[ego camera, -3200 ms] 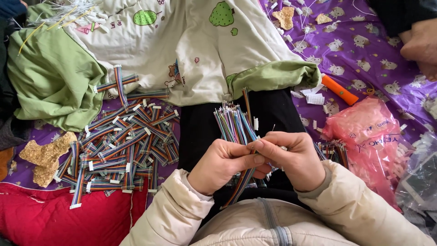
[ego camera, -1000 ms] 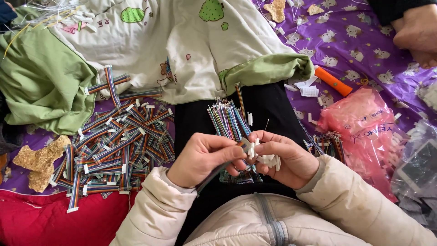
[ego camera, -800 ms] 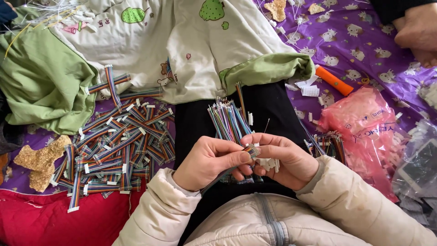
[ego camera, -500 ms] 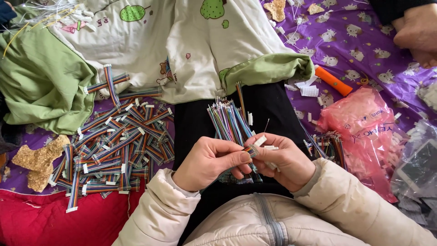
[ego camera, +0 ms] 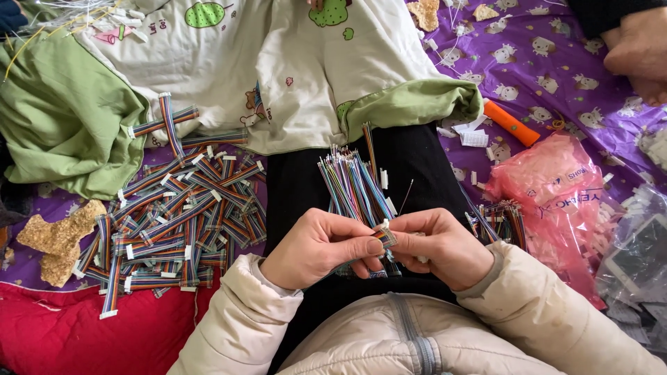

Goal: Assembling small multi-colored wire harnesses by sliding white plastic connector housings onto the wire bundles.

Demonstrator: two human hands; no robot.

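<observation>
My left hand [ego camera: 318, 247] and my right hand [ego camera: 436, 244] meet over my lap, both pinching a short rainbow ribbon cable with a small white connector [ego camera: 385, 235] at its end. Just beyond my fingers a bundle of multicoloured ribbon cables [ego camera: 353, 186] lies on my black trousers [ego camera: 417, 161], its cut ends pointing away from me. A big pile of finished cables with white connectors [ego camera: 177, 215] lies to my left on the purple cloth.
A pink plastic bag [ego camera: 564, 201] lies at the right, with a smaller bunch of cables [ego camera: 501, 221] beside it. An orange tool [ego camera: 511, 123] lies on the purple patterned cloth. A green and white garment [ego camera: 278, 69] spreads ahead. Another person's hand [ego camera: 638, 52] rests at the top right.
My hands have stayed over my lap, working the cable end. The loose white connectors seen in my right fingers a second ago are hidden now; one connector sits between my fingertips.
</observation>
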